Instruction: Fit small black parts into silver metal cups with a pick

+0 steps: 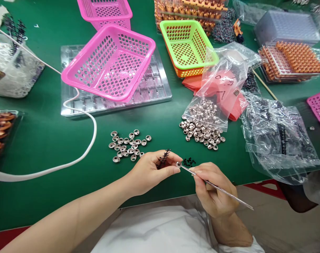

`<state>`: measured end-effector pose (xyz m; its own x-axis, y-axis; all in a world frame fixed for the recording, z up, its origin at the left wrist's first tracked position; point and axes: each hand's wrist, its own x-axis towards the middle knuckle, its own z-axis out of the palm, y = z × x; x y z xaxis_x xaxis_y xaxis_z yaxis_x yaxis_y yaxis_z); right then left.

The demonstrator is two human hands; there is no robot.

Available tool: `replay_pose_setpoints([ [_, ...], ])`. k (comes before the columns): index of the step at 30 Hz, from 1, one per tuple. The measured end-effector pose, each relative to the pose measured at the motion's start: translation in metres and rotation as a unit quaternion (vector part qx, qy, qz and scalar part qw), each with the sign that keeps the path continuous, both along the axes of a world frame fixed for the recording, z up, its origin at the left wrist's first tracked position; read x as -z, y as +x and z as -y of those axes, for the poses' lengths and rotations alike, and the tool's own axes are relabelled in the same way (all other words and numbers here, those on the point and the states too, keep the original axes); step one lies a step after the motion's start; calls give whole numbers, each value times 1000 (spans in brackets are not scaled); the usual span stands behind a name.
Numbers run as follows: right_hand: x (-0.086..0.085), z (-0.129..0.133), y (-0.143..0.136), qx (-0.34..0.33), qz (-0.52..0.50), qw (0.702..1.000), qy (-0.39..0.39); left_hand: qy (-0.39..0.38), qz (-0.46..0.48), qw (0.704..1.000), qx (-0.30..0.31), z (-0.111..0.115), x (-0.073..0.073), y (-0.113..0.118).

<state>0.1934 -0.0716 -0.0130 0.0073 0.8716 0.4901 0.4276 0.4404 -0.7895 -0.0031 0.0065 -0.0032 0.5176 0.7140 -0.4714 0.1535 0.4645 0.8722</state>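
Observation:
Between thumb and fingertip, my left hand (pixel 150 172) pinches a small silvery metal cup (pixel 178 164). A black branched plastic strip (pixel 163 158) is also tucked in its fingers. My right hand (pixel 216 189) grips a thin metal rod-like tool (pixel 225 192) like a pen, its tip at the cup; the exact kind of tool cannot be made out. Tiny black pieces (pixel 188 162) lie on the table just beyond the fingertips. Loose metal cups (pixel 123 148) are spread left of my hands, and a larger heap of them (pixel 202 131) spills from a clear bag (pixel 223 80) at right.
A pink basket (pixel 109 63) rests on a clear tray (pixel 160 88); a green basket (pixel 188 44) stands behind. A white cable (pixel 93 130) curves across the left. Plastic bags with black parts (pixel 281 133) and orange parts in trays (pixel 294 61) lie at right.

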Motion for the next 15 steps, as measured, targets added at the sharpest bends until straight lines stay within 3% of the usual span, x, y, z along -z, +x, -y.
replay_pose_setpoints([
  [15, 1, 1, -2, -9, -8, 1000, -1, -14, 6, 1000, -5, 1, 0, -1],
])
